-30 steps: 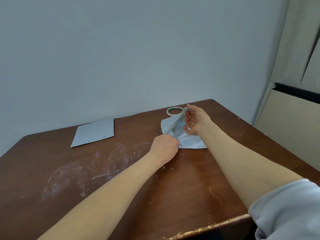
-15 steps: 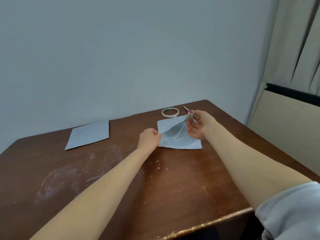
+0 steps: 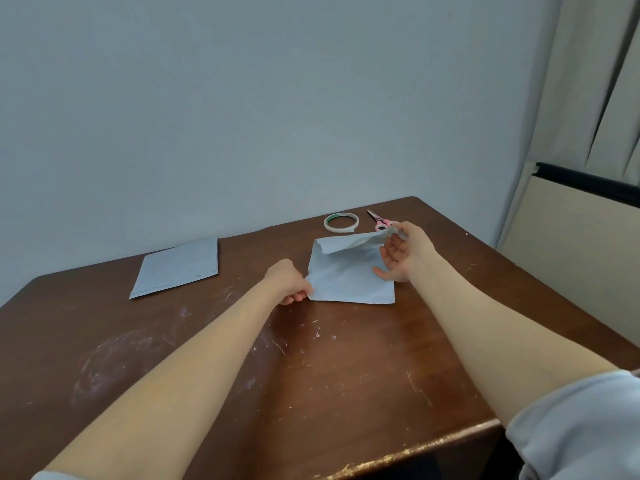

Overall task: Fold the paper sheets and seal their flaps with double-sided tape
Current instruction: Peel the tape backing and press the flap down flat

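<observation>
- Pale grey-blue square paper sheet [image 3: 349, 278] lies on the table between the two hands, mostly flat, creased surface.
- Its far edge is lifted and curls back toward the person; the far-right corner is raised off the table, the far-left corner bends over on itself.
- Right hand [image 3: 403, 252] is at the sheet's right side, palm facing left, thumb and forefinger pinching the raised far-right corner; other fingers loosely spread over the sheet, the lowest one touching or just above the paper, can't tell which.
- Left hand [image 3: 289, 280] is at the sheet's near-left corner, fingers curled under, closed on that paper edge. Exact finger contact is hidden by the knuckles.
- White roll of double-sided tape with green inner ring [image 3: 341, 222] lies flat just beyond the sheet, past the right hand's fingertips and to their left.
- Small pink-handled scissors [image 3: 379, 221] lie just beyond the right hand, right of the tape roll, blades pointing away; handles partly hidden by the lifted corner.
- Stack of flat pale grey-blue paper sheets [image 3: 178, 266] lies well left of the left hand, apart from it.
- Scratched dark brown wooden table [image 3: 311, 375] carries everything; whitish scuffs beneath the left forearm.
- Light grey sleeve [image 3: 581, 424] is pushed up on the right arm.
</observation>
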